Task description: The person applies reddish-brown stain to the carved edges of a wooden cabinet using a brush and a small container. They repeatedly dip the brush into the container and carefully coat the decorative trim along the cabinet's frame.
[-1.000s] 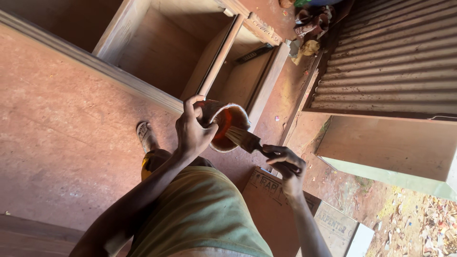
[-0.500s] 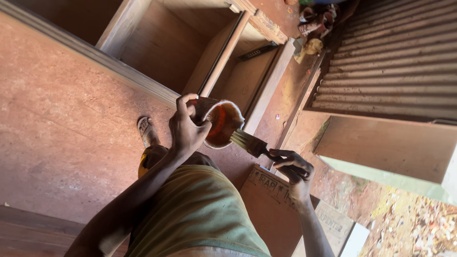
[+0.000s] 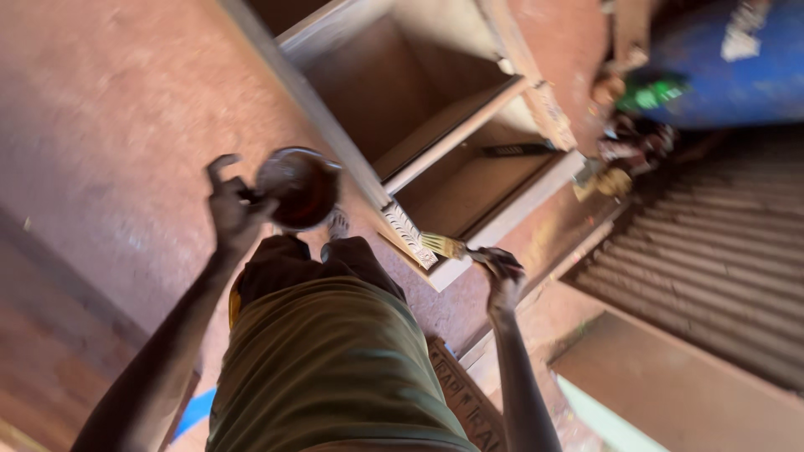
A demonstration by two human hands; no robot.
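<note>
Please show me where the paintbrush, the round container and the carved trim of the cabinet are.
paintbrush (image 3: 442, 245), head view, on its bristles.
round container (image 3: 297, 186), head view, on its dark side wall.
carved trim (image 3: 408, 233), head view, on the pale patterned strip at the cabinet's front edge.

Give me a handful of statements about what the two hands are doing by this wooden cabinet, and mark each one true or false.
1. The left hand holds a round cup of dark liquid. True.
2. The right hand holds a hammer. False: it holds a paintbrush.
3. The brush bristles are at the carved front edge of the wooden cabinet. True.
4. The brush is dipped inside the cup. False: the cup is apart from it, off to the left.
5. A corrugated metal sheet lies to the right of the cabinet. True.
6. The cabinet compartments are stuffed with clothes. False: no clothes show in them.
</note>
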